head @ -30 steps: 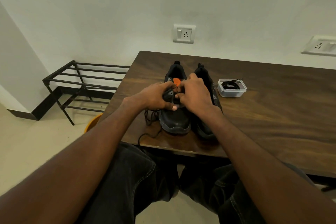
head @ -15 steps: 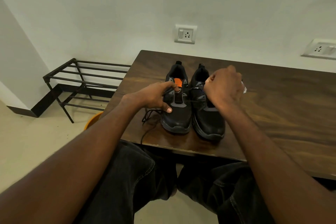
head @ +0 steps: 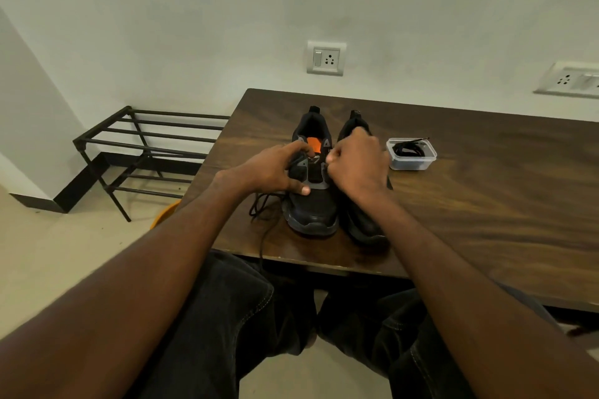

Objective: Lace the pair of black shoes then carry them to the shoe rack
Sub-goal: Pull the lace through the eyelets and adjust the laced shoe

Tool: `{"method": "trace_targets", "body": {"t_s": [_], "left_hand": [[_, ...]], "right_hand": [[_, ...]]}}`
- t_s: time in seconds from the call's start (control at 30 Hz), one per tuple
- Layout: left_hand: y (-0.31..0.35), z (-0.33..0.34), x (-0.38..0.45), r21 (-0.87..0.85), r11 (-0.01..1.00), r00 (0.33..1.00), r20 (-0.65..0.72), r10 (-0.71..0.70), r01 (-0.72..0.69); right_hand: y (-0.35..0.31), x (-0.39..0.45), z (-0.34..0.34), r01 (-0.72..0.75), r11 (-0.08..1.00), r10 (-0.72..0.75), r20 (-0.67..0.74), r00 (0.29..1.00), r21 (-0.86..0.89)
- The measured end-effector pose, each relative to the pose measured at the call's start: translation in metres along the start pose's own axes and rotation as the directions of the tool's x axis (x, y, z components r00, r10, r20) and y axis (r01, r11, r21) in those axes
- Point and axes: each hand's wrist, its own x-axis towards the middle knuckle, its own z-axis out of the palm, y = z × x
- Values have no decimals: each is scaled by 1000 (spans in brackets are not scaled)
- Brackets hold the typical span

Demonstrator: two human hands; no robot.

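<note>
Two black shoes stand side by side near the front edge of the dark wooden table [head: 470, 204], toes towards me. The left shoe [head: 312, 204] has an orange insole. My left hand [head: 270, 172] grips its left eyelet flap, thumb on the upper. A black lace [head: 261, 207] lies in loops left of that shoe and hangs over the table edge. My right hand [head: 358, 165] is curled in a fist at the shoe's right eyelets, pinching the lace end, and covers much of the right shoe [head: 363, 220].
A small clear plastic tub [head: 411, 155] holding another black lace sits right of the shoes. The black metal shoe rack [head: 142, 146] stands on the floor left of the table, against the wall. An orange object [head: 167, 212] shows below the table's left edge.
My right hand, pulled up and to the right half a second ago, has come back down to the left shoe's eyelets. The left hand has stayed on the shoe.
</note>
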Motion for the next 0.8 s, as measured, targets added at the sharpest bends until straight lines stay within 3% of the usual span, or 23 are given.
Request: {"method": "trace_targets", "body": {"t_s": [0.07,0.13,0.23,0.33,0.5,0.6,0.67,0.73,0.8], "left_hand": [[1,0,1,11,1000,1000,-2,4,-4],[-1,0,3,6,1000,1000,-4,18,-18],[-2,0,4,-9,1000,1000,7,28,-28],[-3,1,5,-14,999,999,0,32,-32],[-3,3,6,-3,998,998,-10,66,-66],[-4,4,6,1,999,999,-17,48,-48],[-4,4,7,17,999,999,-16,37,-37],[-5,3,8,26,999,999,-13,34,-33],[-6,3,9,29,999,999,-15,31,-30]], "right_hand": [[10,5,-20,-165,973,189,-149,971,159],[18,3,-34,-215,972,230,-206,951,92],[19,-5,-37,-72,993,59,-142,988,-88],[7,-6,-14,135,987,-139,-49,989,-84],[-9,-13,18,267,956,-248,150,957,-125],[-5,-6,14,172,982,-164,108,981,-74],[-1,0,-4,-14,998,17,-59,998,60],[7,3,-23,-134,975,166,-183,969,179],[14,0,-32,-121,991,132,-228,965,62]]}}
